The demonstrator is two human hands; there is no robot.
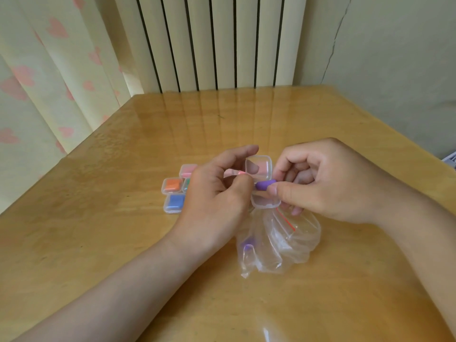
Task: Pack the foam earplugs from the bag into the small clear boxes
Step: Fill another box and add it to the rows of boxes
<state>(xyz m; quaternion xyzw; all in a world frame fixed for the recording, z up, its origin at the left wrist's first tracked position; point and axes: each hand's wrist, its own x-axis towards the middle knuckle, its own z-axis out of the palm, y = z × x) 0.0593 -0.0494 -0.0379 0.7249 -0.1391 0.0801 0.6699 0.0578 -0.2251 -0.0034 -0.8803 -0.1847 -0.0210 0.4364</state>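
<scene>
Purple earplug meets open box

Head view: the left hand (217, 191) grips the open clear box (259, 165). The right hand (328, 183) pinches a purple earplug (265, 185) over it. The bag (283, 240) lies at 6 o'clock and the filled boxes (174, 193) at 9 o'clock on the worktop (123, 218).

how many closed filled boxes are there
4, beside the left hand: pink box farthest, orange box, green box partly behind the hand, blue box nearest. Others may be hidden.
</scene>
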